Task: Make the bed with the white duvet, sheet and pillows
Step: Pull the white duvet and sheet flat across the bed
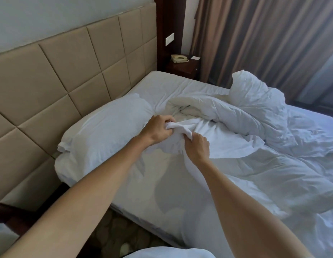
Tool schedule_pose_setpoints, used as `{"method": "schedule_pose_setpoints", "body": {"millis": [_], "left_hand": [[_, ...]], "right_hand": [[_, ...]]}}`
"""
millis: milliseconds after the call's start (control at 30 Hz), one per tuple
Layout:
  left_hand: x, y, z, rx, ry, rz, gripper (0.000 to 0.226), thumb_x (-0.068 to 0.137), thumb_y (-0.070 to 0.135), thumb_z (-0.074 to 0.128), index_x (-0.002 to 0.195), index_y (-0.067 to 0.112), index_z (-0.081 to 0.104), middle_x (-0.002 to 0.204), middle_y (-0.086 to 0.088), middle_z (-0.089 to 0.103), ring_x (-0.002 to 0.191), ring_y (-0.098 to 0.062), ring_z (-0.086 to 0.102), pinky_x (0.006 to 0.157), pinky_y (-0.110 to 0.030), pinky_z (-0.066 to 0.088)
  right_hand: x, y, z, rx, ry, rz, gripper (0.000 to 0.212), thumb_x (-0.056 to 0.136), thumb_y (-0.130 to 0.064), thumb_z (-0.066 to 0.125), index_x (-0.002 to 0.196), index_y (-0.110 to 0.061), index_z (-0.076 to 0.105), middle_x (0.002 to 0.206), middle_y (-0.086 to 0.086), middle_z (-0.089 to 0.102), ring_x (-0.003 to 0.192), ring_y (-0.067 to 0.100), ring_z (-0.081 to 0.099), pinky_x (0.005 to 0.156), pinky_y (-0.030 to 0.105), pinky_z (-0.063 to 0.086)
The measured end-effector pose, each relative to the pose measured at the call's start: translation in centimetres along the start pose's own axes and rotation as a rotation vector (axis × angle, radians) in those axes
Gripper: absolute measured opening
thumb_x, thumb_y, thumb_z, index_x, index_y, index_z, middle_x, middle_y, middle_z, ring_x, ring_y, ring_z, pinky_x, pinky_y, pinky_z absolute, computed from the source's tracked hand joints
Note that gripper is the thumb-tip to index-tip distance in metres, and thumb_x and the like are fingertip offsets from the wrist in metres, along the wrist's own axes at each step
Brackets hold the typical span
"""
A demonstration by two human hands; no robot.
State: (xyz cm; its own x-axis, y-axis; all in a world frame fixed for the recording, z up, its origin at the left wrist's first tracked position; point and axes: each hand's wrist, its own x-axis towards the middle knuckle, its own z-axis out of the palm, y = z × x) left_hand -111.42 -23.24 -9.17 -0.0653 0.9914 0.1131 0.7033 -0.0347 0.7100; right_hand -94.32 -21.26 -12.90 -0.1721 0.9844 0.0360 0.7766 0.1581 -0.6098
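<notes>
A crumpled white duvet (254, 127) lies in a heap across the middle and right of the bed. My left hand (158, 130) and my right hand (196, 148) both grip a bunched edge of it, held just above the mattress and close together. A white pillow (106, 129) lies against the headboard to the left of my hands, on top of a second one (69, 168). The white sheet (162, 84) covers the mattress and shows bare near the far head corner and below my arms.
A tan padded headboard (59, 75) runs along the left. A dark bedside table (182, 67) with a telephone (179, 58) stands at the far corner. Brown curtains (264, 38) hang behind. Patterned carpet (115, 235) lies beside the near bed edge.
</notes>
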Motion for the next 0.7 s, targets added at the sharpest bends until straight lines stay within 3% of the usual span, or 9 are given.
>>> {"method": "schedule_pose_setpoints", "body": {"millis": [133,167,333,400,467,533,567,633,700], "left_hand": [[-1.0,-6.3,-1.9,0.338,-0.066,-0.119,0.070,0.072,0.052,0.071,0.135,0.036,0.043,0.133,0.003,0.054,0.122,-0.026,0.048,0.098,-0.046,0.041],[-1.3,-7.9,-2.2,0.305,-0.033,-0.188,0.072,0.073,0.052,0.070,0.136,0.037,0.040,0.135,0.002,0.052,0.123,-0.028,0.048,0.097,-0.047,0.042],[-1.0,-12.4,-4.3,-0.254,0.144,-0.493,0.065,0.079,0.050,0.069,0.132,0.020,0.047,0.122,-0.001,0.060,0.111,-0.028,0.058,0.083,-0.036,0.046],[-1.1,-13.3,-6.2,-0.589,0.119,-0.707,0.071,0.079,0.052,0.071,0.134,0.018,0.043,0.123,-0.001,0.052,0.113,-0.030,0.053,0.082,-0.047,0.049],[-1.0,-14.9,-8.3,-1.031,0.045,-0.917,0.059,0.087,0.033,0.072,0.134,0.014,0.043,0.135,-0.006,0.041,0.121,-0.039,0.044,0.077,-0.066,0.051],[-0.8,-16.6,-10.7,-1.483,0.064,-0.980,0.048,0.088,0.014,0.063,0.133,0.006,0.046,0.145,-0.017,0.033,0.123,-0.053,0.038,0.075,-0.077,0.045],[-0.5,-17.5,-11.6,-1.623,0.071,-0.994,0.052,0.087,0.016,0.058,0.135,0.004,0.043,0.146,-0.023,0.032,0.123,-0.059,0.037,0.079,-0.079,0.042],[0.2,-18.3,-13.0,-1.756,0.022,-1.010,0.066,0.086,0.042,0.052,0.134,-0.001,0.038,0.142,-0.030,0.037,0.122,-0.062,0.038,0.090,-0.078,0.037],[1.7,-18.6,-13.8,-1.680,-0.123,-1.002,0.089,0.076,0.067,0.054,0.129,-0.004,0.044,0.135,-0.033,0.046,0.120,-0.059,0.045,0.092,-0.075,0.038]], "right_hand": [[0.2,-3.3,1.9,0.067,0.089,0.095,0.033,0.097,-0.029,0.041,0.074,-0.010,0.053,0.083,0.014,0.064,0.083,0.037,0.055,0.073,0.037,0.036],[0.2,-4.3,2.4,0.065,0.094,0.087,0.034,0.097,-0.031,0.042,0.074,-0.009,0.053,0.082,0.013,0.063,0.081,0.035,0.054,0.073,0.037,0.037],[0.0,-8.8,5.5,0.087,0.161,0.103,0.040,0.097,-0.034,0.045,0.070,-0.007,0.057,0.073,0.009,0.059,0.074,0.033,0.056,0.067,0.034,0.036],[0.1,-10.0,6.6,0.104,0.198,0.141,0.041,0.096,-0.036,0.047,0.073,-0.005,0.061,0.072,0.009,0.060,0.074,0.033,0.058,0.066,0.033,0.037],[0.1,-10.8,7.4,0.120,0.235,0.172,0.043,0.096,-0.039,0.048,0.074,-0.004,0.062,0.070,0.009,0.060,0.071,0.032,0.058,0.065,0.032,0.036],[-0.1,-11.6,8.1,0.103,0.250,0.177,0.046,0.095,-0.042,0.049,0.075,-0.003,0.063,0.068,0.008,0.058,0.069,0.031,0.056,0.063,0.031,0.035],[-0.3,-12.1,8.6,0.083,0.234,0.169,0.046,0.095,-0.042,0.049,0.075,-0.003,0.063,0.068,0.008,0.058,0.068,0.030,0.055,0.063,0.031,0.035],[-0.6,-13.3,9.6,0.055,0.173,0.134,0.045,0.095,-0.044,0.051,0.074,-0.006,0.064,0.068,0.008,0.059,0.068,0.028,0.052,0.063,0.032,0.037],[-0.6,-14.3,10.8,0.048,0.093,0.095,0.046,0.093,-0.047,0.052,0.071,-0.009,0.064,0.066,0.005,0.058,0.070,0.030,0.056,0.061,0.033,0.037]]}}
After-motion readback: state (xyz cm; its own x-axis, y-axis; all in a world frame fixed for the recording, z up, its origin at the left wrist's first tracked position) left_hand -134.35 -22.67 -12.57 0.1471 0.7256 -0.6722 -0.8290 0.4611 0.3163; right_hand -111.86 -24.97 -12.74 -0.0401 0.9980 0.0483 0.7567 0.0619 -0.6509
